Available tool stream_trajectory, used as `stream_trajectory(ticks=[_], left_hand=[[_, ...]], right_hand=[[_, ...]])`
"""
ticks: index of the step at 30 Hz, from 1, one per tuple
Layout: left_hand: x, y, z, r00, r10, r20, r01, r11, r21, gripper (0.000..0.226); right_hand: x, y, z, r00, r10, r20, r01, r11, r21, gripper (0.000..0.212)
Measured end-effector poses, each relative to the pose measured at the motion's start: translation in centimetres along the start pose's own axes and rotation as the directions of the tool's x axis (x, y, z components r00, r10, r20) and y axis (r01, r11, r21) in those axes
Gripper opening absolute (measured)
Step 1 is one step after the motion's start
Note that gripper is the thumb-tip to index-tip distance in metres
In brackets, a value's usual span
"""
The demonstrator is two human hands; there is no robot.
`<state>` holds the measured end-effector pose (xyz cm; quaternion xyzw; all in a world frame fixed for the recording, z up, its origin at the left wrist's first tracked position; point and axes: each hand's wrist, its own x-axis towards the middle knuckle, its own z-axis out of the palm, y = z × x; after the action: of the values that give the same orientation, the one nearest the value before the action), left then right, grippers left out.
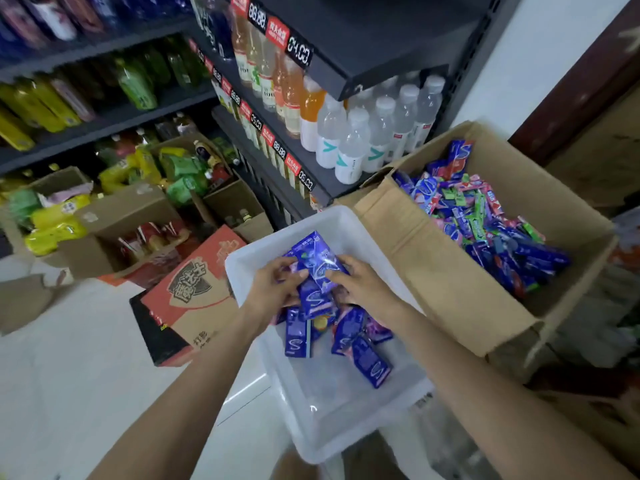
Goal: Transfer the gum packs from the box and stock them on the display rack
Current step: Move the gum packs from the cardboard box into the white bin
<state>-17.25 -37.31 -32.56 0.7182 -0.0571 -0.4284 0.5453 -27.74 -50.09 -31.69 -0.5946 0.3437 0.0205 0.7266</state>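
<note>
A white plastic bin (322,420) sits in front of me with several blue gum packs (370,362) lying loose in it. Over the bin, my left hand (273,285) and my right hand (363,285) together grip a bunch of blue gum packs (317,265), fingers curled round them from either side. To the right stands an open cardboard box (446,289) filled with several blue, pink and green gum packs (485,220).
A dark shelf rack (311,157) with drink bottles (349,140) and price tags rises behind the bin. On the white floor to the left are a red carton (194,292) and open boxes of snacks (114,216). More shelves of bottles line the far left.
</note>
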Motion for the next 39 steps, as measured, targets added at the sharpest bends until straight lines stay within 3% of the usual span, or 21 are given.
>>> stream_trajectory(ticks=[2,3,5,8,12,14,18,22,25,29,33,36,39], left_hand=[[1.0,-1.3,-0.8,0.998,0.042,-0.045,-0.032,0.978,0.208,0.03],[1.4,-1.8,-1.0,0.992,0.11,-0.057,-0.079,0.914,0.397,0.031],[1.9,-2.4,-1.1,0.975,0.219,-0.041,-0.13,0.707,0.695,0.034],[2.0,-2.8,-1.0,0.972,0.233,-0.005,-0.131,0.562,0.817,0.041],[1.9,-2.9,-0.9,0.962,0.273,0.018,-0.141,0.438,0.888,0.042],[1.8,-2.1,-0.4,0.944,0.329,-0.01,-0.157,0.476,0.865,0.04],[1.2,1.5,2.3,0.911,0.41,-0.035,-0.304,0.727,0.616,0.027],[1.9,5.3,6.9,0.895,0.444,0.044,-0.413,0.786,0.46,0.02],[3.9,6.7,10.9,0.917,0.393,0.075,-0.39,0.837,0.383,0.021],[7.3,7.1,16.1,0.964,0.255,0.072,-0.26,0.861,0.436,0.053],[9.5,7.2,19.5,0.985,0.169,0.031,-0.165,0.88,0.445,0.088],[9.6,6.9,20.8,0.984,0.178,0.003,-0.162,0.891,0.424,0.109],[9.7,6.7,21.2,0.973,0.23,-0.007,-0.206,0.884,0.42,0.11]], right_hand=[[0.4,1.4,0.6,0.993,-0.023,-0.114,0.012,0.995,-0.1,0.011],[0.6,1.9,0.5,0.975,-0.078,-0.209,0.019,0.962,-0.271,0.01],[1.1,3.1,-0.2,0.924,-0.194,-0.331,-0.053,0.79,-0.611,0.021],[1.3,4.3,-1.2,0.92,-0.24,-0.31,-0.094,0.634,-0.767,0.038],[1.5,5.1,-1.8,0.966,-0.17,-0.194,-0.066,0.564,-0.823,0.039],[1.1,4.3,-2.2,0.957,-0.195,-0.215,-0.052,0.614,-0.788,0.041],[-0.9,1.0,-4.6,0.894,-0.362,-0.265,0.112,0.752,-0.65,0.032],[-2.2,-2.6,-10.0,0.803,-0.481,-0.352,0.221,0.788,-0.574,0.03],[-1.6,-4.9,-14.9,0.763,-0.437,-0.476,0.186,0.854,-0.487,0.028],[1.4,-5.2,-20.9,0.835,-0.244,-0.493,-0.003,0.894,-0.447,0.032],[4.5,-4.1,-24.0,0.942,-0.109,-0.317,-0.066,0.866,-0.495,0.048],[6.3,-3.1,-24.6,0.984,0.007,-0.176,-0.101,0.841,-0.531,0.052],[7.5,-2.3,-24.9,0.99,0.045,-0.131,-0.116,0.788,-0.604,0.056]])
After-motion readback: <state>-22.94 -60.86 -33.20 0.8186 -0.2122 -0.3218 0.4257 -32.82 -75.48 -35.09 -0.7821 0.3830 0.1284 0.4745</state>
